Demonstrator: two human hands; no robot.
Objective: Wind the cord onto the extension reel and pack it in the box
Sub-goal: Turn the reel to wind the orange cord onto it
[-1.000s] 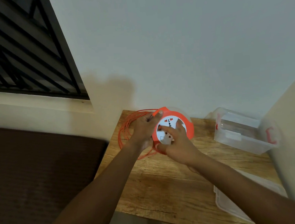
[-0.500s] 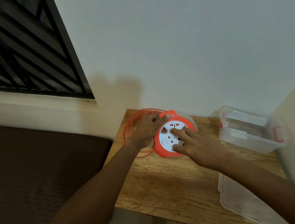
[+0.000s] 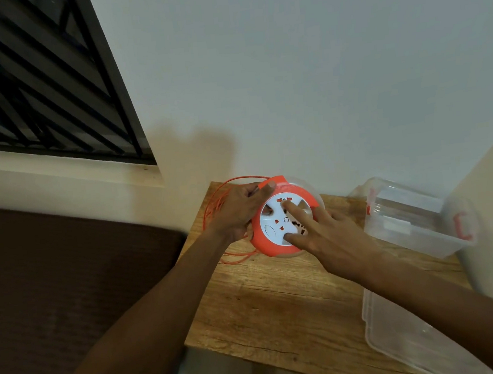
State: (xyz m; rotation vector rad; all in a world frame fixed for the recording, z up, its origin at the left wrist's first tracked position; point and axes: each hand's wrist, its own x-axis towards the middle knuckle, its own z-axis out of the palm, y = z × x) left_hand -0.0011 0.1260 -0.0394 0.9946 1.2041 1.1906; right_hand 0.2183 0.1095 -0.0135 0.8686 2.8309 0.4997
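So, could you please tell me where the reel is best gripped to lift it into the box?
Probably by the orange rim of the reel, fingers on opposite edges from above: it lies flat on the table, a round disc, and loose cord trails off its left side, so come from the right.

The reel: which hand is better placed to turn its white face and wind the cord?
Right hand, probably: its fingers already rest on the reel face, while the left hand holds the rim beside the loose cord.

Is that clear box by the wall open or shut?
Open. The box has no lid on top; a clear lid lies apart at the table's near edge.
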